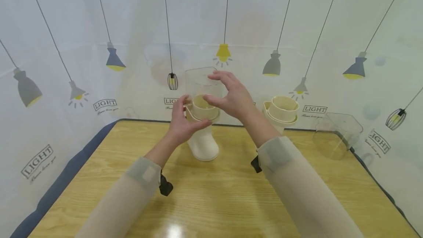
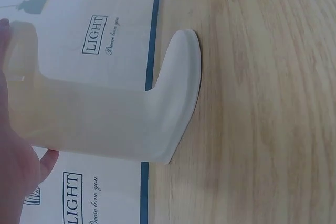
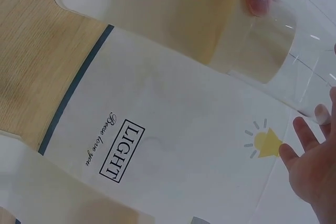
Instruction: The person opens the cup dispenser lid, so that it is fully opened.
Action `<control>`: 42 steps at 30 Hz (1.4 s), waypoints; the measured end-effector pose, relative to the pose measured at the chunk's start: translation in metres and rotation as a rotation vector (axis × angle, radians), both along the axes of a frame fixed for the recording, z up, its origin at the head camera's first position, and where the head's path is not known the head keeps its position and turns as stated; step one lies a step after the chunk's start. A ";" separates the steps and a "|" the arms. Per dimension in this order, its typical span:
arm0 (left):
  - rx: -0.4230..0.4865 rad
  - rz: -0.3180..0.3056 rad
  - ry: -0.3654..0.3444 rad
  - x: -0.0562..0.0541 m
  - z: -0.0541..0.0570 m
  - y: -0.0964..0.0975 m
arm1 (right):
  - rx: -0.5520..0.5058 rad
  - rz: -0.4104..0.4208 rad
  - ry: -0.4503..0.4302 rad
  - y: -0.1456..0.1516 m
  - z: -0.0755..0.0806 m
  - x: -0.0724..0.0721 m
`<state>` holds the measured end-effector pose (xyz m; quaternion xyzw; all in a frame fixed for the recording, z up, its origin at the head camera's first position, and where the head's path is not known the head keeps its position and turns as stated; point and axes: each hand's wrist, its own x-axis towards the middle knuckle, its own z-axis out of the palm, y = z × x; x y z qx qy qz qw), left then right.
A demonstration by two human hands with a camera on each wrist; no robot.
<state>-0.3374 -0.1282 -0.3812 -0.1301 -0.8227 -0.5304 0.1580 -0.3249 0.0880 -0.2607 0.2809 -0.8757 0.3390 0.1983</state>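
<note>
A cream boot-shaped stand (image 1: 205,144) stands upright on the wooden table, topped by a round cream collar (image 1: 205,113). Around the collar sits a clear plastic container (image 1: 198,80) that rises above it. My left hand (image 1: 185,122) grips the stand's upper end, with the thumb across the front and the fingers on the far left side. My right hand (image 1: 232,96) holds the clear container from its right side, thumb in front and fingers near the top rim. In the right wrist view its fingers (image 3: 286,153) are spread, one fingertip right at the container's rim.
A second cream stand (image 1: 281,115) with a similar collar is to the right, partly behind my right forearm. Another clear container (image 1: 338,135) rests at the table's back right corner. Behind the table (image 1: 211,197) hangs a white cloth printed with lamps.
</note>
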 end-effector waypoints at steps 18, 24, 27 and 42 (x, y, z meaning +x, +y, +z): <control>-0.045 0.156 0.088 0.012 -0.001 0.020 | -0.186 0.095 -0.060 0.001 -0.013 -0.002; -0.064 0.182 0.106 0.016 0.000 0.024 | -0.174 0.060 -0.070 -0.005 -0.017 -0.004; -0.038 0.144 0.087 0.014 0.003 0.023 | -0.173 0.041 -0.060 -0.006 -0.017 -0.003; 0.112 0.047 -0.001 0.012 0.000 0.034 | -0.346 -0.007 -0.117 -0.022 -0.030 0.003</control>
